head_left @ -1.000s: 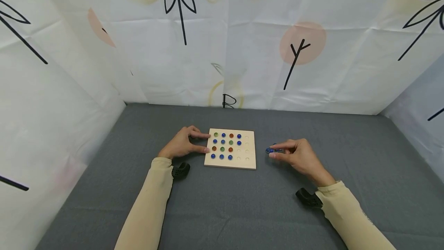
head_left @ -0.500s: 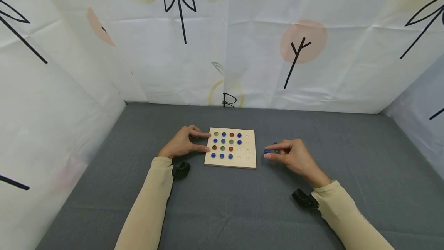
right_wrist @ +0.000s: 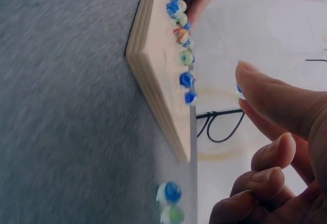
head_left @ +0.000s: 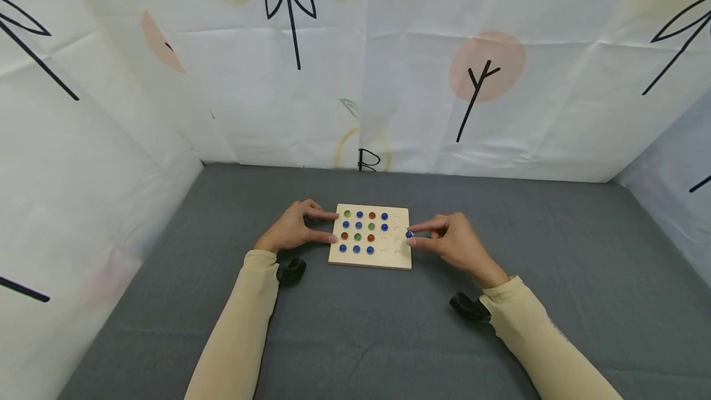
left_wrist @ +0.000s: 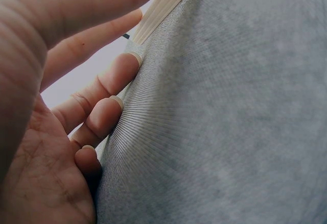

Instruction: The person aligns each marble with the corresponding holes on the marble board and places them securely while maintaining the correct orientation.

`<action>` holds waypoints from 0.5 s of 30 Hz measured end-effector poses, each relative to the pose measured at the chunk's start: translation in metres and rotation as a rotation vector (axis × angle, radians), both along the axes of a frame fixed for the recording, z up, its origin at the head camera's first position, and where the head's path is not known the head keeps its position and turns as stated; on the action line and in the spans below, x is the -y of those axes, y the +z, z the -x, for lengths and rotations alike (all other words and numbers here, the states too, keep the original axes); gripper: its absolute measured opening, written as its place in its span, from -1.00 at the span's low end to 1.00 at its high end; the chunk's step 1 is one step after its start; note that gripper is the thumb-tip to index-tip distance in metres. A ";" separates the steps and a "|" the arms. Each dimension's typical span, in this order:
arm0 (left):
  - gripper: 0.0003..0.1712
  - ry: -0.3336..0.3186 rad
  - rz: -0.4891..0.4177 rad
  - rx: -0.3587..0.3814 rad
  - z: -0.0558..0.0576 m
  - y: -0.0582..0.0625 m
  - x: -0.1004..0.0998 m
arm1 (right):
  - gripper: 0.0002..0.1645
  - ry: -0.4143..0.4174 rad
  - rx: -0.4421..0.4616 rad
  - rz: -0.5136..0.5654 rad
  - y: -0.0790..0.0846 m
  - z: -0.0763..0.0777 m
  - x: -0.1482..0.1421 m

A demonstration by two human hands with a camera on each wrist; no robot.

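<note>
A square wooden board [head_left: 363, 260] with rows of round hollows lies on the cloth. Blue, green and reddish marbles fill its left columns, among them a blue marble [head_left: 384, 216] in the back row. Along the board's left edge, the thumb and index finger of my left hand [head_left: 294, 227] are spread and touch it; in the left wrist view the other fingers curl loosely beside the cloth. My right hand [head_left: 458, 242] pinches a blue marble [head_left: 409, 234] between thumb and index finger, over the board's right edge. In the right wrist view only a sliver of that marble shows.
Two loose marbles, one blue and white [right_wrist: 169, 193] and one greenish [right_wrist: 173, 215], lie on the cloth beside the board in the right wrist view. The grey cloth [head_left: 355, 338] covers the table up to a patterned white curtain [head_left: 411, 110] behind.
My right hand has moved left from the loose marbles to the board's right edge, now carrying a blue marble. My left hand has stayed at the board's left edge.
</note>
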State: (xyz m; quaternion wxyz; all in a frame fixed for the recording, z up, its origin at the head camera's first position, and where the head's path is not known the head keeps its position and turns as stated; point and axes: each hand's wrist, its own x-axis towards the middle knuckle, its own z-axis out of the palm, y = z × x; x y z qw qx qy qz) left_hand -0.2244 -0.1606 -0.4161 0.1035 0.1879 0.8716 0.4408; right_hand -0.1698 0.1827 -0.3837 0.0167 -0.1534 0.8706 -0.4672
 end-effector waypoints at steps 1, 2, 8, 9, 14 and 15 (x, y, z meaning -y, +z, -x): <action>-0.39 0.000 0.000 0.001 0.000 0.000 0.000 | -0.72 0.003 0.004 0.007 0.000 0.001 0.002; -0.40 0.001 0.001 0.002 0.000 0.000 0.000 | -0.72 0.006 0.008 0.012 0.000 0.001 0.004; -0.40 0.005 0.002 0.003 0.000 0.000 0.000 | -0.72 0.014 0.021 0.020 -0.002 0.005 0.016; -0.40 0.005 0.003 0.002 0.000 0.000 0.000 | -0.73 0.015 0.022 0.022 -0.002 0.006 0.017; -0.40 0.002 -0.001 0.001 0.000 0.000 -0.001 | -0.73 0.019 0.031 0.032 -0.005 0.010 0.025; -0.41 0.002 -0.002 0.001 0.000 0.001 0.000 | -0.73 0.019 0.032 0.030 -0.006 0.010 0.026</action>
